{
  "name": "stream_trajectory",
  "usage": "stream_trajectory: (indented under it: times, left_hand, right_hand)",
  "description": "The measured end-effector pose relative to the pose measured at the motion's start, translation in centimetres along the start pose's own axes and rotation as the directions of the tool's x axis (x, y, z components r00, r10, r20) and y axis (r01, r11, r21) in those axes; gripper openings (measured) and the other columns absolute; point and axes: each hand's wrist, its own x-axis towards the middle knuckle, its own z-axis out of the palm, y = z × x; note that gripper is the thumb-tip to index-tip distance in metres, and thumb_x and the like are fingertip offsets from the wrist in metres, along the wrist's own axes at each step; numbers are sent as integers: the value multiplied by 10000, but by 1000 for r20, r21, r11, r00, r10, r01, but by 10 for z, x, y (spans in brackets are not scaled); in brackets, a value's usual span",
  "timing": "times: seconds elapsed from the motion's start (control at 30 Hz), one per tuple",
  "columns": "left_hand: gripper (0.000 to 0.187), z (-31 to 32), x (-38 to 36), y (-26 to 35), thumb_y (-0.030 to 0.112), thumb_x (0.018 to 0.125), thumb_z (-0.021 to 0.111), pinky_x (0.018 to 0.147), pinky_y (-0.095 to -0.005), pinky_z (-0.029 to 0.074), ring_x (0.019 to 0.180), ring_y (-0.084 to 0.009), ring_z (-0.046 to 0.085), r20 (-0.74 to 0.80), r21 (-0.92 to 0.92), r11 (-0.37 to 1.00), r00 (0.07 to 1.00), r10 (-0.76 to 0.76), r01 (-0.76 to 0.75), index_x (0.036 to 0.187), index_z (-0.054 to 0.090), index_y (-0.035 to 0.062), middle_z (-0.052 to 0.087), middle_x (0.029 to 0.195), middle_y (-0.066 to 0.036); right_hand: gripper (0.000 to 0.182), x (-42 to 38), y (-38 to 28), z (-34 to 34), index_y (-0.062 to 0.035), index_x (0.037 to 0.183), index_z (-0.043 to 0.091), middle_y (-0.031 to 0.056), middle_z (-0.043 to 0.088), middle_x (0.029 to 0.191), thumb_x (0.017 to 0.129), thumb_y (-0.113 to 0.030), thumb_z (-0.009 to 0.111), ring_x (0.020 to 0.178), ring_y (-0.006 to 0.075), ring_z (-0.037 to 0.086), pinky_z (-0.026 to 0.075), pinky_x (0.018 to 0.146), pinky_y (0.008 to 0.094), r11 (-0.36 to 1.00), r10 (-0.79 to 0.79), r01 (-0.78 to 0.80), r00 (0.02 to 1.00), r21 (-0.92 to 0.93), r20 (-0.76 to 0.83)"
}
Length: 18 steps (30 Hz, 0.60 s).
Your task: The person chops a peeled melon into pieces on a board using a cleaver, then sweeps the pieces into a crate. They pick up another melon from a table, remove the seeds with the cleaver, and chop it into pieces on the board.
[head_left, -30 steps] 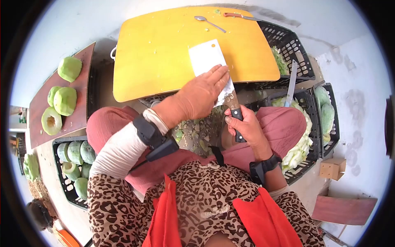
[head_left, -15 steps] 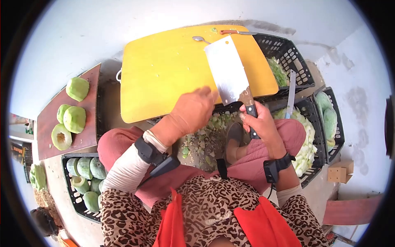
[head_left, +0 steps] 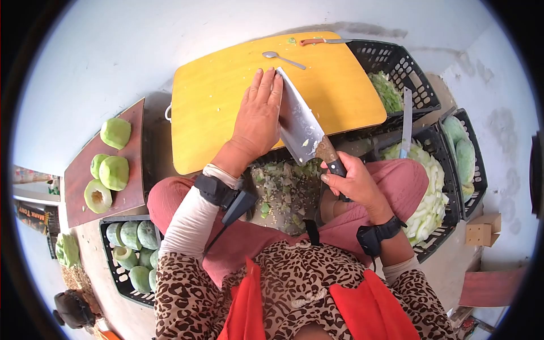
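My right hand (head_left: 352, 180) is wrapped round the wooden and black handle of a wide cleaver (head_left: 301, 122), whose blade tilts up over the near edge of a yellow board (head_left: 209, 96). Against the blade's left side lies my left hand (head_left: 259, 113), its fingers stretched out flat and pointing away from me. Small pale bits stick to the blade. A spoon (head_left: 283, 59) and a knife with a red-brown handle (head_left: 314, 42) rest on the far part of the board.
Peeled green fruits (head_left: 114, 173) sit on a brown board (head_left: 136, 130) at left, above a crate of unpeeled ones (head_left: 130, 235). At right, black crates hold pale slices (head_left: 432, 195), green shreds (head_left: 386, 96) and whole fruits (head_left: 464, 158). Scraps (head_left: 283, 192) lie between my legs.
My left hand has moved up and flattened against the cleaver. The blade has turned more edge-on and shifted slightly down and left. The spoon is now fully visible.
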Motion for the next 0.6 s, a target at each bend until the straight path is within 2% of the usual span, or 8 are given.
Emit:
stream_trajectory:
  times: [0.13,0.23,0.27,0.43,0.47,0.5,0.57,0.6]
  left_hand:
    - [654,0,-4,7,-8,755,503,1118,-477,249,1377,-440,258,-2,8,1000,1000,0,0,1384,340,-91,301,1464,-265]
    - [741,3,-9,15,-59,686,523,1137,-463,229,1387,-444,226,24,-53,998,999,28,-26,1394,307,-102,262,1481,-265]
    - [699,3,-11,20,-41,700,543,1116,-472,266,1354,-442,294,0,-22,998,998,62,-62,1369,351,-97,318,1446,-266]
    - [592,14,-40,47,38,752,582,1054,-467,358,1248,-409,441,16,-210,917,937,350,-339,1318,434,-55,442,1342,-243]
    - [563,18,-51,54,57,759,584,1039,-462,373,1249,-393,445,42,-219,905,924,381,-363,1301,464,-34,454,1335,-234]
    - [535,19,-61,58,75,765,586,1024,-457,387,1251,-377,449,68,-234,894,911,407,-382,1285,495,-13,465,1327,-225]
    - [440,1,-73,58,111,771,587,979,-434,426,1207,-347,500,340,-367,858,806,484,-360,1201,571,21,506,1290,-193]
    - [383,3,-80,56,128,769,596,909,-407,467,1104,-327,569,470,-377,898,788,398,-228,1141,607,35,561,1213,-174]
  right_hand:
    - [216,-1,-4,1,-4,1024,530,-14,520,673,840,-26,641,523,53,482,372,476,218,1000,10,-10,1000,-18,-7]
    - [217,0,-3,2,-3,1025,534,-15,520,666,835,-24,638,517,55,480,372,475,218,1000,1,-1,1000,7,-17]
    - [218,1,-3,1,-2,1026,536,-15,521,665,834,-24,637,516,56,480,372,475,218,1000,-6,7,1000,17,-18]
    - [225,6,8,-4,-7,1034,547,-3,529,668,830,-35,636,502,71,486,375,456,228,990,-30,47,992,136,-123]
    - [221,8,12,-5,-4,1031,544,6,531,677,827,-25,626,501,77,490,378,457,225,980,-16,52,983,191,-183]
    - [215,11,11,-7,2,1029,540,13,529,680,830,-26,616,497,84,492,382,458,226,986,-42,77,973,147,-227]
    - [192,13,13,-14,-2,1028,541,21,516,668,851,-34,608,485,93,485,382,455,236,981,22,40,948,189,-316]
    - [187,14,15,-16,-3,1028,542,25,510,662,855,-35,607,483,100,485,384,455,238,957,18,75,949,281,-315]
